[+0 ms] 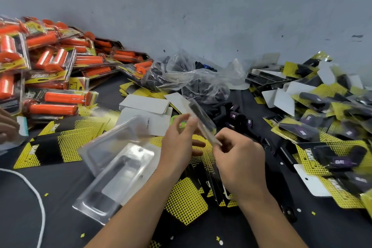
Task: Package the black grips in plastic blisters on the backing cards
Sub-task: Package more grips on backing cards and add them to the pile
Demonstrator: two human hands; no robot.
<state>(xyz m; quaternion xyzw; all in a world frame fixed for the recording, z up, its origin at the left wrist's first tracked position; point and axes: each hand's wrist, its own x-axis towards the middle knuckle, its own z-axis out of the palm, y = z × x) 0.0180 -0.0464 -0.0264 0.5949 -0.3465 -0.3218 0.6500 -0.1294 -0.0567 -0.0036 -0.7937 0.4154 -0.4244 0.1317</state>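
Above the table's middle I hold a clear plastic blister (pixel 202 119) with a black grip inside it, tilted on edge. My right hand (pixel 239 159) pinches its near end. My left hand (pixel 179 143) touches its long side with fingertips. Empty clear blisters (pixel 118 169) lie stacked to the left of my left forearm. Yellow-and-black backing cards (pixel 187 205) are spread under my hands. Loose black grips (pixel 235 117) with purple labels lie just beyond my hands.
A heap of packed orange grips (pixel 50 66) fills the far left. Finished black packs (pixel 322 127) are piled at the right. A clear bag of black grips (pixel 191 80) sits by the wall. White card stacks (pixel 145 104) lie mid-table. Another person's hand (pixel 8 125) shows at the left edge.
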